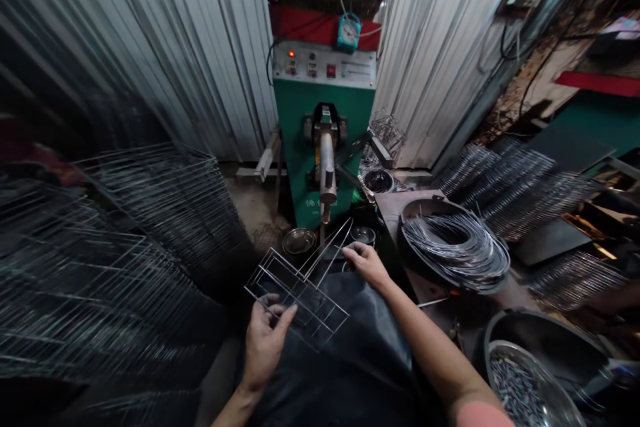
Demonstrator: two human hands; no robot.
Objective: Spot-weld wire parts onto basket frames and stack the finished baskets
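Note:
A thin wire frame (300, 290) is held tilted over the dark apron, its pointed wire end close under the electrode of the green machine (293, 140). My left hand (267, 333) is closed on the frame's lower left side, thumb and fingers around a wire. My right hand (364, 263) pinches a wire of the same frame near its pointed end, on the right. Above that end, the metal electrode arm (327, 167) juts from the machine; whether wire and tip touch cannot be made out.
Stacks of wire racks (175, 193) fill the left side. At right, a round tray holds coiled wire strands (455, 247), with a bowl of small metal pieces (517, 390) below. Small metal dishes (299, 241) lie near the machine's base. More wire grids (520, 180) stand farther right.

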